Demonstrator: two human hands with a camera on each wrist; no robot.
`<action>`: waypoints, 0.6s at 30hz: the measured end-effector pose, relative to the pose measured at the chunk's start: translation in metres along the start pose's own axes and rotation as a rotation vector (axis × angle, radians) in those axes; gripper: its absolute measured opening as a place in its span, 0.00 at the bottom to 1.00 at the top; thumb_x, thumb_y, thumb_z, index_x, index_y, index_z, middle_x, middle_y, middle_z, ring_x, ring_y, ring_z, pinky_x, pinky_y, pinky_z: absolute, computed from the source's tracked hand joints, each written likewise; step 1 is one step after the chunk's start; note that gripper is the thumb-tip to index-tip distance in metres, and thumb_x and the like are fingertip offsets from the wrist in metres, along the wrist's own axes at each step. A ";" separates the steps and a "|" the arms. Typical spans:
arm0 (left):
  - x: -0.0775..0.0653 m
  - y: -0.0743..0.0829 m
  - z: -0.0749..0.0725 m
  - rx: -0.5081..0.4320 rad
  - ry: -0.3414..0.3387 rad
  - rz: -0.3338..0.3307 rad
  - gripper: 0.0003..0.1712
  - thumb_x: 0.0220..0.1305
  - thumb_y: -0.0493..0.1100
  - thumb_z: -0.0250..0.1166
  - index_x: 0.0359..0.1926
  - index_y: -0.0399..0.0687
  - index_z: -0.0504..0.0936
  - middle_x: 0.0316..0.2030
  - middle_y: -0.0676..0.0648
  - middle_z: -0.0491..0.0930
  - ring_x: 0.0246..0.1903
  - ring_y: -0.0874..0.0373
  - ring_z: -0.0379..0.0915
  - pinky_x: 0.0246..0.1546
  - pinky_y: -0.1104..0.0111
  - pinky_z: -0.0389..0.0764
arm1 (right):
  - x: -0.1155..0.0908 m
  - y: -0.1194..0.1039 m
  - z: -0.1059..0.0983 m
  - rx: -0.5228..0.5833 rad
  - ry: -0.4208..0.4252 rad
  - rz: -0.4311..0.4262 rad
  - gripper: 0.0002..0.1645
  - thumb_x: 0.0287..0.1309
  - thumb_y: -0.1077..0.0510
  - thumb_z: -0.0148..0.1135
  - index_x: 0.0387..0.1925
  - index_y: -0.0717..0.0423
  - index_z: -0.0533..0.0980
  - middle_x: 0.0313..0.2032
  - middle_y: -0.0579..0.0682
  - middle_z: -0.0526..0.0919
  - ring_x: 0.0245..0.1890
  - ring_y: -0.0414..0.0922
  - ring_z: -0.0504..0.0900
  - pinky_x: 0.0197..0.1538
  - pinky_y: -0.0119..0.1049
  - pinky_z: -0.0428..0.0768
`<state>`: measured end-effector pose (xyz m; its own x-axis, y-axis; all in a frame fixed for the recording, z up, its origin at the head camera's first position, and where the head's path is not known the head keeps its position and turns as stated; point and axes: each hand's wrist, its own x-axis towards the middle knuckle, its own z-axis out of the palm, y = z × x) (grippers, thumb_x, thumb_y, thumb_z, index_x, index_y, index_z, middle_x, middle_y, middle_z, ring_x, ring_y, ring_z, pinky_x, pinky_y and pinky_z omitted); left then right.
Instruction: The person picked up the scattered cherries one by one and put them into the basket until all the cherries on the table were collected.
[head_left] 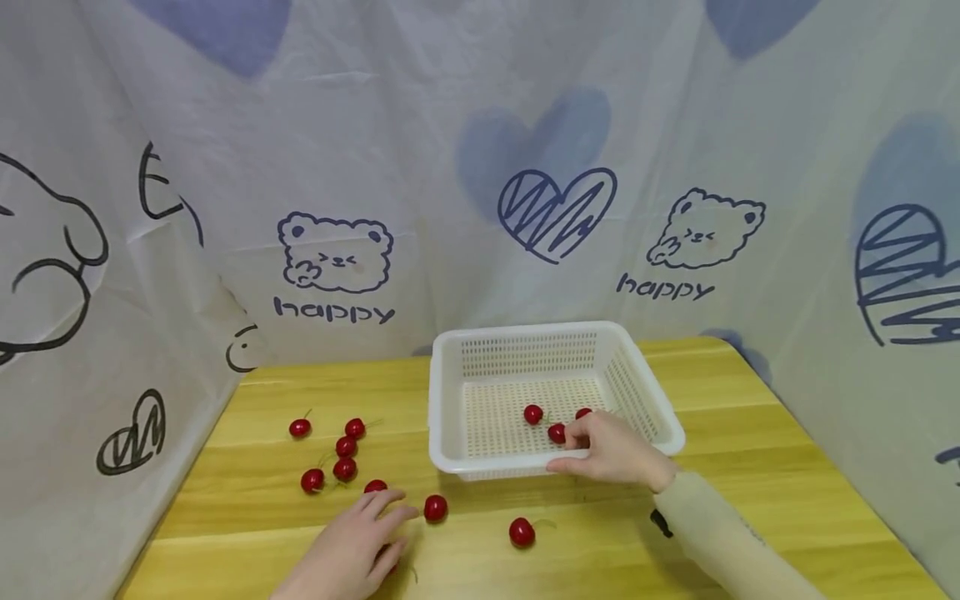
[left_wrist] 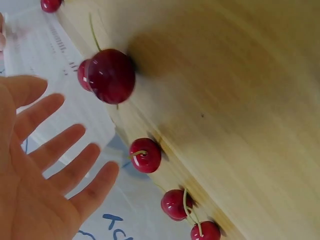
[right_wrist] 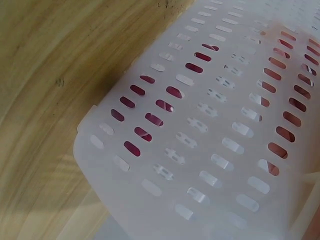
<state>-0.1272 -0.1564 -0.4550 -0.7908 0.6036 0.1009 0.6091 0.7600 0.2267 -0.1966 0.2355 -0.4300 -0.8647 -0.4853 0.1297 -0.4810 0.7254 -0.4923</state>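
In the head view my right hand (head_left: 611,450) reaches over the near rim of a white perforated plastic basket (head_left: 442,400). Its fingers are bent down inside, and the thumb lies apart from them at the rim. Beside the fingertips is a red cherry (head_left: 557,433), with another cherry (head_left: 533,414) on the basket floor. Through the slots in the right wrist view, parts of cherries (right_wrist: 154,119) and the fingers (right_wrist: 285,134) show. My left hand (head_left: 352,542) hovers low with spread fingers over a partly hidden cherry; that palm holds nothing in the left wrist view, with a cherry (left_wrist: 111,76) nearby.
Several stemmed cherries (head_left: 346,447) lie scattered on the left of the yellow wood-grain table (head_left: 247,467). Single cherries sit before the basket, one at centre (head_left: 436,508) and one farther right (head_left: 522,532). A printed white cloth (head_left: 420,183) hangs behind and at both sides.
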 end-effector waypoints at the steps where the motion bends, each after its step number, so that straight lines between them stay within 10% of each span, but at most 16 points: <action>1: -0.002 0.001 -0.001 -0.001 -0.012 0.012 0.18 0.69 0.48 0.63 0.58 0.54 0.80 0.61 0.44 0.78 0.58 0.47 0.77 0.54 0.50 0.82 | 0.000 0.000 0.000 0.001 0.003 0.000 0.33 0.52 0.32 0.71 0.13 0.44 0.63 0.15 0.34 0.58 0.17 0.29 0.58 0.24 0.23 0.61; 18: -0.013 -0.004 0.010 -0.095 -0.282 -0.040 0.21 0.62 0.49 0.69 0.57 0.61 0.81 0.51 0.52 0.81 0.45 0.55 0.79 0.41 0.62 0.84 | 0.001 0.001 0.002 -0.006 -0.003 0.001 0.33 0.53 0.32 0.71 0.13 0.44 0.62 0.14 0.34 0.58 0.16 0.29 0.58 0.23 0.23 0.61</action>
<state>-0.1187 -0.1644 -0.4668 -0.7583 0.6265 -0.1804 0.5584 0.7669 0.3161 -0.1976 0.2343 -0.4319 -0.8648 -0.4860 0.1261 -0.4807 0.7289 -0.4875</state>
